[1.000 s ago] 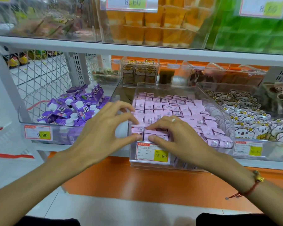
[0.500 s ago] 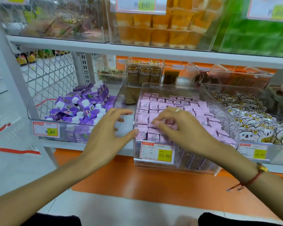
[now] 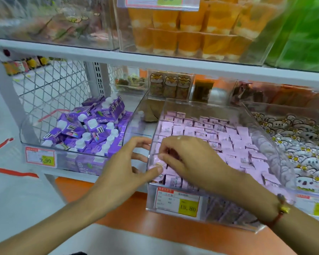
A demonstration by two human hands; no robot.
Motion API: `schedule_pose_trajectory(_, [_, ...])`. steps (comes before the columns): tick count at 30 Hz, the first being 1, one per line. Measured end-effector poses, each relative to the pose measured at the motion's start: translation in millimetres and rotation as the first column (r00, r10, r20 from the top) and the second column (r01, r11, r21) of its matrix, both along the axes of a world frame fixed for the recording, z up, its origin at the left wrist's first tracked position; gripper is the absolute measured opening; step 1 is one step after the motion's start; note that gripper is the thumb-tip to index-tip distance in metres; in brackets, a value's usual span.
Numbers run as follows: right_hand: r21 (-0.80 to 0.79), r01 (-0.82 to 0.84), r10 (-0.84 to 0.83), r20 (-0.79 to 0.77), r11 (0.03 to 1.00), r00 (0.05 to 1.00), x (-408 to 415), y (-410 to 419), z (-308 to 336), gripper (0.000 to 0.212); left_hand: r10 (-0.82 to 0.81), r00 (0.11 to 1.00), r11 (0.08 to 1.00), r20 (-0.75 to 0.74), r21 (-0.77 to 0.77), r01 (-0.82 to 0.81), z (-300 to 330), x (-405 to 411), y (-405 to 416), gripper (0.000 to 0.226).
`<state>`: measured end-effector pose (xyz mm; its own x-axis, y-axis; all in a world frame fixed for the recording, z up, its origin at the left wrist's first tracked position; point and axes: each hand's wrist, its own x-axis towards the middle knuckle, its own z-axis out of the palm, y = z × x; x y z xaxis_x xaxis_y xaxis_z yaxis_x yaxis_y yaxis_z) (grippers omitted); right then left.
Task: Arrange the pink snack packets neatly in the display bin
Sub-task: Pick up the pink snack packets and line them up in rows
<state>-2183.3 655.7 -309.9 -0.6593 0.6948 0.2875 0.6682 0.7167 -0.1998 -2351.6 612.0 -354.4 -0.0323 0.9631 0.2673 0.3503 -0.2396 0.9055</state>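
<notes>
A: Where are the pink snack packets [image 3: 234, 142]?

B: In the clear display bin [image 3: 271, 144] on the middle shelf [image 3: 155, 61], packed in rows on edge across most of it. The bin's front wall carries a price tag [image 3: 177, 202] with a yellow panel.

A: And the hands?

B: The right hand [image 3: 190, 159] reaches over the front left corner of the bin, its fingers curled down among the front packets. They seem to be pinching one there, though the knuckles hide the tips, so I cannot say for sure that the grip is clamped on it. A red cord bracelet [image 3: 282, 208] with a gold bead sits on that wrist.

A: The left?

B: The left hand [image 3: 125, 168] is just outside the bin's left wall. Its fingers are spread and only lightly bent, the grip apart; the thumb tip touches the pink packet at the front left corner, and the upper fingers lie against the clear wall.

A: What else is around?

B: To the left, a bin of purple cartons [image 3: 92, 129] with white caps. To the right, packets printed with white cartoon animals [image 3: 302, 144]. On the shelf above, orange cups [image 3: 191, 34] stacked in a clear box.
</notes>
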Motion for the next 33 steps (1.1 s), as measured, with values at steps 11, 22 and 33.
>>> schedule_pose_trajectory(11, [-0.063, 0.161, -0.138, -0.849, 0.985, 0.511, 7, -9, 21, 0.016, 0.015, 0.996, 0.989, -0.090, 0.145, -0.002, 24, -4, -3, 0.077])
schedule_pose_trajectory(22, [-0.792, -0.392, -0.806, -0.564, 0.468, 0.177, 18, -17, 17, 0.028, -0.110, 0.987, 0.914, -0.116, 0.379, 0.147, 56, -4, -14, 0.037])
schedule_pose_trajectory(33, [-0.492, -0.129, -0.257, -0.639, 0.861, 0.725, 21, -25, 15, 0.035, -0.058, 0.925, 0.998, 0.376, -0.015, 0.069, 49, -5, -5, 0.043])
